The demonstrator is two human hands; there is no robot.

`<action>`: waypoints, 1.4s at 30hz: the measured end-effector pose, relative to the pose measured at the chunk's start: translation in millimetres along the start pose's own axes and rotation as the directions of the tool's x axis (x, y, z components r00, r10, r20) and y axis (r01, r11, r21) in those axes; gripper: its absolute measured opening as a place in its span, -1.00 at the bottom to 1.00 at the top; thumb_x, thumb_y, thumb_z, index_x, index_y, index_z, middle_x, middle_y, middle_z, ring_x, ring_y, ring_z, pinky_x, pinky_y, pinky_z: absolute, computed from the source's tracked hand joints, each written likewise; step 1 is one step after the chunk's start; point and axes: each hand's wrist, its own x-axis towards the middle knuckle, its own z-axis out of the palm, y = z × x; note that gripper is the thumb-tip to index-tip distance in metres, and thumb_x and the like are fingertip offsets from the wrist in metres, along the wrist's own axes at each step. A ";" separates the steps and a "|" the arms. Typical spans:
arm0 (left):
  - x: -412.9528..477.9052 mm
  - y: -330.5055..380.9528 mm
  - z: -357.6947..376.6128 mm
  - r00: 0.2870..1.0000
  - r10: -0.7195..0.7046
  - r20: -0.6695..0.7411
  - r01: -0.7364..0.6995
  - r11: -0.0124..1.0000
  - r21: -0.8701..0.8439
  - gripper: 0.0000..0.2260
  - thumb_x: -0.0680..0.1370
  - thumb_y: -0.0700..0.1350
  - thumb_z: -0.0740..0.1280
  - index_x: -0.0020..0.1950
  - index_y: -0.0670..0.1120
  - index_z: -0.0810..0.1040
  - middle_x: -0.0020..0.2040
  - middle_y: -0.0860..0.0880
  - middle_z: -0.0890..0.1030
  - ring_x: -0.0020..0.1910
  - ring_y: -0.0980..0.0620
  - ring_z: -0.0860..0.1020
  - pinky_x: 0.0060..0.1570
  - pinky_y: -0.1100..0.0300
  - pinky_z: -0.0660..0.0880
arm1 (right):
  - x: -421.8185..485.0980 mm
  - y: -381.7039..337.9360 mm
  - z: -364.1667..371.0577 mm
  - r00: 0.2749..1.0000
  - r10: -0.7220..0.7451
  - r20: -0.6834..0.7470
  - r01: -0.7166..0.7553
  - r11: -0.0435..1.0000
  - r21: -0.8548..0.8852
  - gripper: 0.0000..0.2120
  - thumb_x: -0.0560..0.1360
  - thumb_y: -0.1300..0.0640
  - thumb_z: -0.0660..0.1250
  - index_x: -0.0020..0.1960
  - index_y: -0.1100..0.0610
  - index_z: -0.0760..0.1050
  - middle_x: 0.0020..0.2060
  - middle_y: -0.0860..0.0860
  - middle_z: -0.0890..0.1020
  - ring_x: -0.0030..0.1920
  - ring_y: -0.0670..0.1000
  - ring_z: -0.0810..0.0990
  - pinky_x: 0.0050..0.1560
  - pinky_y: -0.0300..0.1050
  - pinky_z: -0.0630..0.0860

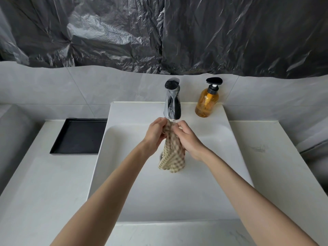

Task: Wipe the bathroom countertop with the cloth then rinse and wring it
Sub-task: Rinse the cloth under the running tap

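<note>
A beige checked cloth [172,155] hangs over the white sink basin [124,174], its top bunched right under the spout of the chrome tap [172,102]. My left hand [156,133] pinches the cloth's top from the left. My right hand [187,137] grips it from the right, fingers curled on the fabric. The cloth's lower end dangles free above the basin. The white countertop [44,183] runs on both sides of the sink.
An amber pump bottle [206,102] stands on the sink's back ledge right of the tap. A black rectangular tray [79,135] lies on the counter at the left. Black plastic sheeting [159,32] covers the wall above the grey tiles.
</note>
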 end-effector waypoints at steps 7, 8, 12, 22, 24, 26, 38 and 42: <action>-12.8 13.0 -27.1 0.995 0.078 -0.067 -0.073 0.994 0.077 -0.74 0.61 -0.11 0.20 -0.28 -0.06 0.44 -0.47 0.10 0.50 -0.48 0.21 0.46 -0.42 0.37 0.41 | -15.0 0.6 -56.9 0.988 0.012 0.156 0.071 0.854 -0.515 -0.54 0.44 0.00 0.43 0.19 -0.11 0.23 0.03 0.01 0.51 -0.03 -0.03 0.52 -0.03 -0.12 0.45; -15.5 16.2 -31.0 0.992 0.098 -0.076 -0.090 0.991 0.098 -0.73 0.62 -0.11 0.20 -0.29 -0.06 0.44 -0.46 0.09 0.49 -0.49 0.22 0.46 -0.40 0.36 0.41 | -18.4 -1.5 -60.6 0.987 -0.010 0.162 0.100 0.824 -0.558 -0.55 0.44 0.01 0.42 0.18 -0.12 0.22 0.01 0.00 0.50 -0.09 -0.07 0.50 -0.10 -0.15 0.43; -24.8 30.4 -44.1 0.974 0.176 -0.139 -0.159 0.979 0.124 -0.74 0.62 -0.10 0.18 -0.27 -0.05 0.41 -0.38 0.04 0.47 -0.40 0.15 0.44 -0.31 0.26 0.38 | -21.0 -9.8 -72.8 0.986 -0.105 0.131 0.163 0.796 -0.582 -0.70 0.43 0.09 0.45 0.05 0.00 0.38 -0.08 -0.06 0.57 -0.15 -0.10 0.55 -0.16 -0.23 0.44; -34.6 33.9 -71.3 0.948 0.209 -0.238 -0.126 0.939 0.321 -0.75 0.61 -0.07 0.19 -0.26 -0.07 0.43 -0.35 0.00 0.38 -0.40 0.07 0.31 -0.35 0.24 0.30 | -10.1 -11.9 -67.3 0.993 -0.078 -0.093 0.057 0.975 -0.214 -0.92 0.50 0.09 0.39 -0.10 0.08 0.63 -0.11 0.06 0.70 -0.06 -0.01 0.66 -0.03 -0.09 0.60; -35.8 28.9 -69.4 0.950 0.196 -0.245 -0.115 0.944 0.309 -0.77 0.61 -0.08 0.19 -0.24 -0.07 0.45 -0.34 -0.01 0.41 -0.41 0.07 0.34 -0.36 0.26 0.33 | -10.1 -12.5 -54.2 0.992 0.000 -0.130 -0.006 0.999 -0.047 -0.89 0.54 0.12 0.33 -0.10 0.13 0.60 -0.13 0.11 0.67 -0.11 0.03 0.64 -0.11 -0.13 0.62; -35.8 23.7 -60.5 0.962 0.155 -0.224 -0.090 0.957 0.275 -0.78 0.61 -0.09 0.18 -0.21 -0.07 0.48 -0.31 -0.03 0.45 -0.42 0.06 0.36 -0.37 0.26 0.38 | -9.6 -13.7 -36.0 0.993 0.046 -0.113 -0.039 0.997 0.063 -0.84 0.57 0.12 0.28 -0.06 0.20 0.59 -0.17 0.12 0.63 -0.17 0.05 0.60 -0.20 -0.16 0.60; -33.5 8.3 -18.5 0.985 -0.049 0.167 -0.014 0.934 0.357 -0.49 0.65 0.14 -0.13 0.29 0.00 0.52 0.11 0.03 0.61 0.06 0.04 0.53 0.05 0.13 0.43 | -9.2 -9.9 -15.2 0.997 -0.011 -0.081 0.018 0.996 0.087 -0.88 0.51 0.24 0.36 0.04 0.17 0.62 -0.09 0.07 0.70 -0.08 -0.02 0.68 -0.02 -0.15 0.62; -26.2 0.6 -30.9 0.995 0.057 0.082 -0.086 0.907 0.413 -0.71 0.61 -0.03 0.15 0.28 0.01 0.52 0.23 0.06 0.55 0.21 0.03 0.48 0.18 0.12 0.42 | -5.8 -13.2 -20.6 0.998 0.012 -0.058 -0.006 0.996 0.093 -0.89 0.56 0.27 0.27 0.04 0.20 0.56 -0.14 0.03 0.65 -0.14 -0.03 0.63 -0.04 -0.15 0.61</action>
